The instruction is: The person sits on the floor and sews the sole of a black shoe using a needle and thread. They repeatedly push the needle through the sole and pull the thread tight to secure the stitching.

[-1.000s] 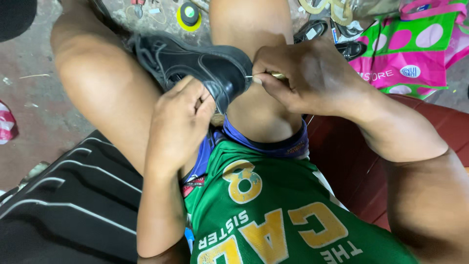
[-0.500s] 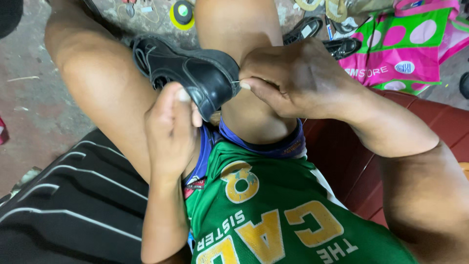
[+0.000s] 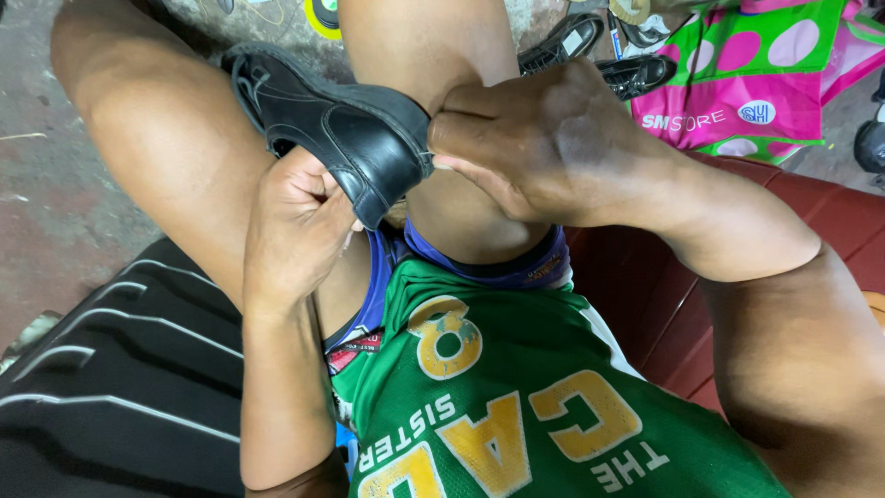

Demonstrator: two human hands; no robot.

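**Black shoe held between the knees, both hands at its toe**

Watching the head view from afar, I saw the person's two bare legs fill the upper frame, with a green jersey (image 3: 516, 406) bearing yellow print across the bottom. A black bag with white stripes (image 3: 111, 387) lay at lower left, and a dark red seat (image 3: 664, 304) showed under the right arm. A pink and green spotted bag (image 3: 747, 83) sat on the grey concrete floor (image 3: 46, 184) at upper right, with two more dark shoes (image 3: 599, 55) just beside it.

The black leather shoe (image 3: 341, 129) lay between the knees, tilted, with its toe towards the body. The left hand (image 3: 295, 221) was under and behind the toe, palm up, fingers curled closed against the sole edge, gripping it. The right hand (image 3: 544, 138) came in from the right, forearm slanting down across the thigh, knuckles up. Its thumb and forefinger were pinched shut right at the toe's edge, touching the leather. Something thin and pale showed at the pinch; I could not tell what it was.
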